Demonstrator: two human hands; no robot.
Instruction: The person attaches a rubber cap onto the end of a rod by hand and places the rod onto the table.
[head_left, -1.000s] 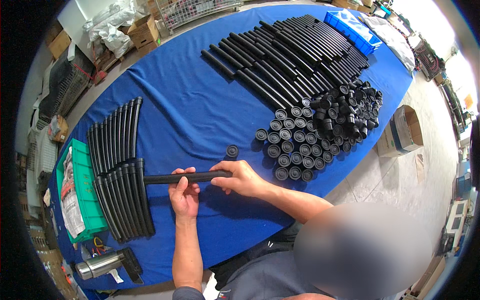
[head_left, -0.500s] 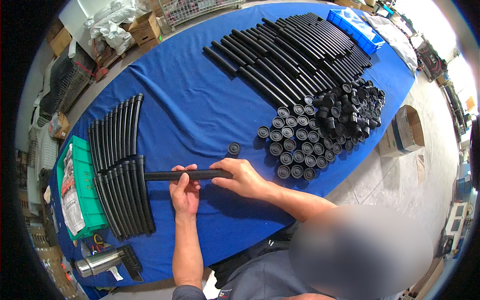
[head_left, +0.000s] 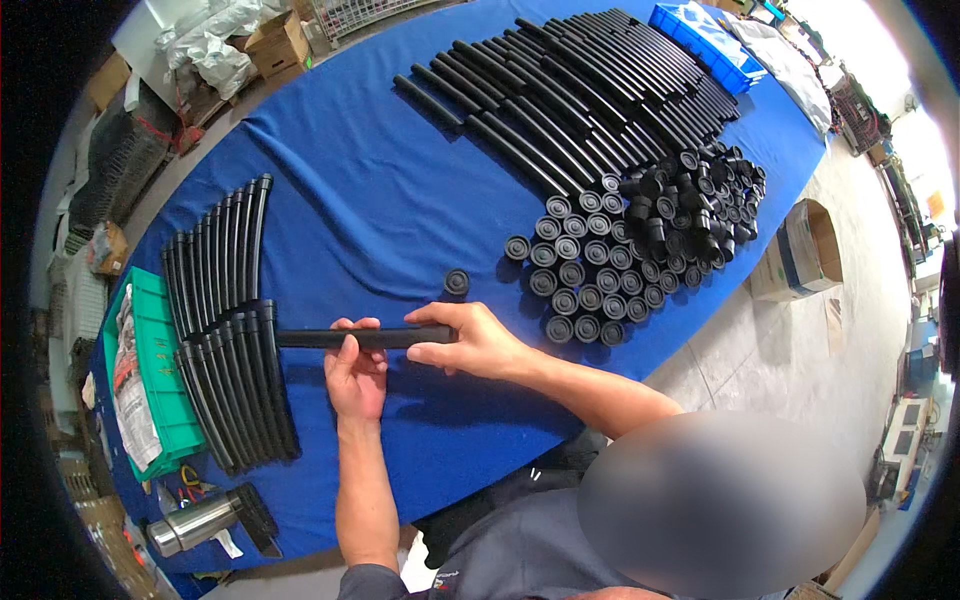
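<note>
We hold one black tube (head_left: 350, 338) level above the blue table (head_left: 380, 180), just in front of us. The left hand (head_left: 356, 375) wraps its fingers around the tube near the middle; the right hand (head_left: 478, 342) closes over the right end, fingers curled tight about it. The tube's left end reaches over the nearer bundle of tubes (head_left: 235, 385) lying at our left.

Handling — we judge the tube light and stiff: it stays straight between the two grips with no sag. Its surface looks smooth and matte, so a full wrap of the fingers should hold better than a pinch. We would take hold near the middle and at one end, as both hands do here. It does not look fragile.

One loose cap (head_left: 456, 282) lies on the cloth just beyond the right hand, apart from the tube. Further right sits the heap of black caps (head_left: 640, 240), round and cup-shaped, partly set in rows. Long tubes (head_left: 580, 100) lie side by side at the far end.

Packages and labels:
- green tray (head_left: 160, 360), far left edge, holding a printed bag in white and red
- blue bin (head_left: 705, 45), far right corner of the table
- cardboard box (head_left: 795, 250), on the floor at right, with a blue band
- open carton (head_left: 280, 40), beyond the table, with white plastic bags beside it
- steel flask (head_left: 190, 525), lying at the near left corner
</note>
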